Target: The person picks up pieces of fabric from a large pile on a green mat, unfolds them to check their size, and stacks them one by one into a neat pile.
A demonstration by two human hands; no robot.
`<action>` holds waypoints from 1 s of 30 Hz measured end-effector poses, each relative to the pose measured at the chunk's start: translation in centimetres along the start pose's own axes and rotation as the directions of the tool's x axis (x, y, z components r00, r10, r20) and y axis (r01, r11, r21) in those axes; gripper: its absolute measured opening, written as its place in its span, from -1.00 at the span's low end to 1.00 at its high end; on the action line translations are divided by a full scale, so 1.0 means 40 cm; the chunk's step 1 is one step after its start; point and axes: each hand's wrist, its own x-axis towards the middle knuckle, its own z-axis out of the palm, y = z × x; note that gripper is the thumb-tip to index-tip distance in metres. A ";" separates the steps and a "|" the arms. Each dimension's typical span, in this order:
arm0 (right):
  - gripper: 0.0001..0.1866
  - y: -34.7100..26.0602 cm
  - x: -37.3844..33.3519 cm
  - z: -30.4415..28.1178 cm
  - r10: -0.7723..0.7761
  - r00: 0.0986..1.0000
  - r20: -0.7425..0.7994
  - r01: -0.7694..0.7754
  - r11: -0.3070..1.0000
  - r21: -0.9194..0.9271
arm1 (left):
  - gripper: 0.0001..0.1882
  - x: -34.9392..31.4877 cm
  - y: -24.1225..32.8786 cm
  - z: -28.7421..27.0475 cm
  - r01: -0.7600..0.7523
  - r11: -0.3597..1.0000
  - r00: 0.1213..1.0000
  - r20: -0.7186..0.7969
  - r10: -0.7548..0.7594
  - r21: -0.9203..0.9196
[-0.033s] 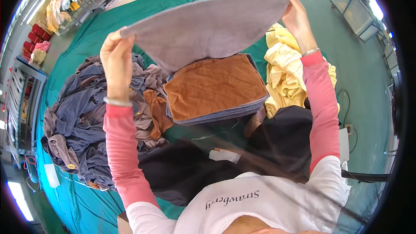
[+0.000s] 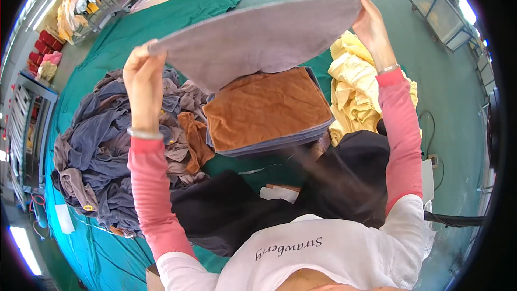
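Stretched between my two hands is a grey towel (image 2: 258, 40), its far edge raised and its lower edge hanging down to the back of a stack. My left hand (image 2: 144, 78) pinches the towel's left corner, fingers closed. At the right corner, my right hand (image 2: 371, 27) grips the cloth between thumb and fingers. A brown towel (image 2: 269, 109) lies flat on top of the stack of folded grey-blue towels (image 2: 274, 146), right below the raised cloth.
Left of the stack lies a heap of crumpled grey and blue towels (image 2: 107, 145), with a loose brown cloth (image 2: 195, 143) at its edge. Yellow cloths (image 2: 350, 86) are bunched on the right. Green sheeting (image 2: 107, 48) covers the floor. A wheeled bin (image 2: 441, 13) stands far right.
Both hands have come down very slightly with the grey towel, the left a little outward. The stack and heaps have not moved.
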 end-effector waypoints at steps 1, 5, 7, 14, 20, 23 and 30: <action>-0.83 -0.027 -0.054 0.016 0.023 1.000 0.012 -0.023 0.999 -0.038 | -0.87 -0.030 0.017 0.016 0.026 0.999 1.000 -0.003 -0.025 0.041; -0.78 -0.095 -0.218 -0.023 0.052 0.986 0.158 -0.027 0.988 -0.154 | -0.92 -0.172 0.078 0.044 -0.016 0.971 0.977 0.210 -0.035 0.238; -0.71 -0.097 -0.305 -0.031 0.142 0.936 0.321 -0.064 0.968 -0.242 | -0.90 -0.272 0.106 0.026 0.067 0.976 0.953 0.275 -0.124 0.206; -0.76 -0.097 -0.435 -0.057 0.509 0.858 0.069 -0.372 0.709 -0.600 | -0.90 -0.374 0.072 0.015 0.353 0.929 0.891 0.264 -0.369 0.106; -0.79 0.055 -0.243 -0.065 0.484 0.869 -0.097 -0.471 0.754 -0.458 | -0.87 -0.216 -0.090 -0.043 0.473 0.724 0.881 -0.248 -0.403 0.502; -0.78 0.140 -0.222 -0.076 0.325 0.941 -0.095 -0.263 0.526 -0.809 | -0.80 -0.189 -0.144 -0.033 0.075 0.459 0.997 -0.054 -0.060 0.885; -0.67 0.246 -0.207 0.016 0.221 0.896 0.384 0.355 0.160 -0.921 | -0.21 -0.194 -0.214 0.088 -0.332 0.060 0.881 0.332 -0.337 0.942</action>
